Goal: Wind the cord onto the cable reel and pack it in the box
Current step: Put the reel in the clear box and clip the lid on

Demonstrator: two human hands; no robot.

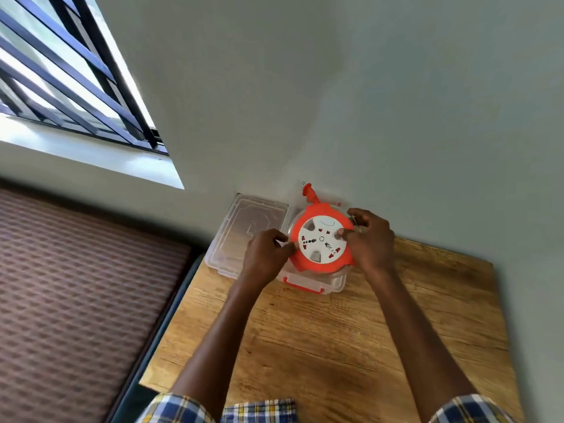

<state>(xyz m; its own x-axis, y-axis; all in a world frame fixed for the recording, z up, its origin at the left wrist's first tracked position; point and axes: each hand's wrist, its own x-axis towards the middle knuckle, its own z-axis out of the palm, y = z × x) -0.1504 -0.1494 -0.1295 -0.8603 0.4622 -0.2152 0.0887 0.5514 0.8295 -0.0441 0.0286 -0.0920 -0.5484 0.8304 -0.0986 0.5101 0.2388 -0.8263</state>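
An orange cable reel (320, 265) with a white socket face sits over the opening of a clear plastic box (332, 285) that has an orange front latch. My left hand (264, 254) grips the reel's left rim and my right hand (370, 239) grips its right rim, thumb on the white face. The orange plug (307, 190) sticks up past the reel's far edge, near the wall. No loose cord shows. The box's inside is hidden by the reel.
The box's clear lid (241, 227) lies open flat to the left, overhanging the wooden table (335, 346). A grey wall stands right behind the box. A patterned brown surface (76, 285) lies left of the table, under a barred window (61, 80).
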